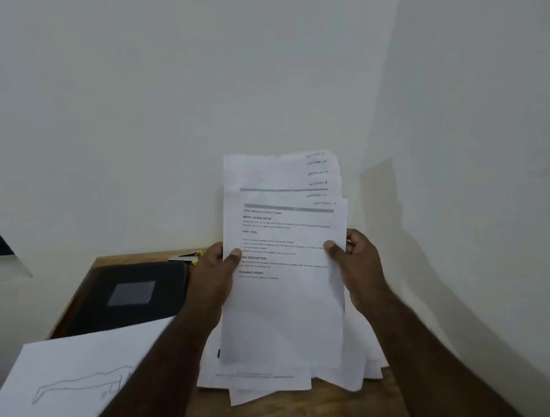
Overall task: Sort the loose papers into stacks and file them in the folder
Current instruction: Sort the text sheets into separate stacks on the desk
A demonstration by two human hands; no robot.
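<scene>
**Fanned sheaf held upright over the counter, section labels exposed**

Head view. Sheaf of papers [285, 273] held upright above the right part of the counter [283, 415], gripped at mid-height on both side edges. Left hand [211, 279] curled round the left edge, thumb pressed on the front sheet; right hand [358, 261] curled round the right edge, thumb likewise on the front. Both closed firmly on the sheaf, nothing else held. Sheets staggered upward so that a handwritten section label shows at each top right corner; wording too blurred to read with confidence. Lower edges of the sheaf down among further loose papers [367, 349] lying spread on the counter beneath, toward its right edge; contact between the two cannot be told.

Black folder [135, 295] flat and closed at the far left of the counter, well apart from the sheaf. Small yellow-and-grey object [188, 257], possibly a stapler, just beyond the folder at the far edge. Single sheet bearing a line drawing [73, 382] near the left near corner, overhanging the edge.

Step in hand, as judged: reading the labels to group sheets by section; no separate stacks visible yet, filing not begun. Next move likely calls for one hand to release and peel off a sheet while the other keeps the fan from slipping, with bare counter needed for stacks.
</scene>
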